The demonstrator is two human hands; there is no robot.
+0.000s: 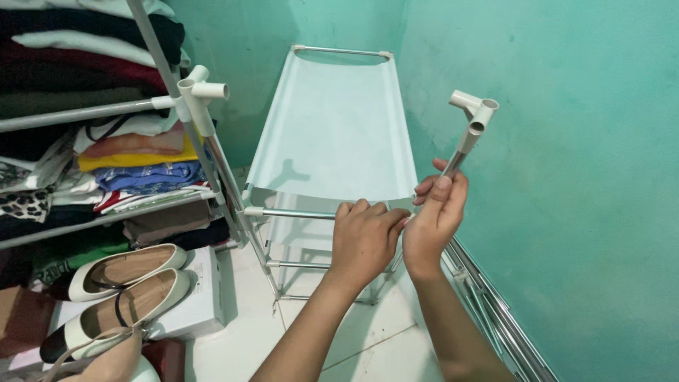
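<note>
My right hand [437, 216] grips a short metal tube topped by a white plastic corner connector [475, 112], held upright near the right front corner of a rack frame. My left hand [366, 233] rests closed over the front metal bar [290, 213] of a pale fabric shelf [332, 127], right beside my right hand. The fabric shelf stretches back to a rear bar against the green wall.
A clothes rack with folded garments [138, 173] stands at left, with a white connector [198, 92] on its post. Cream flat shoes [127, 272] lie on a white box [201, 297]. Loose metal tubes [495, 311] lie along the right wall. Green walls close in.
</note>
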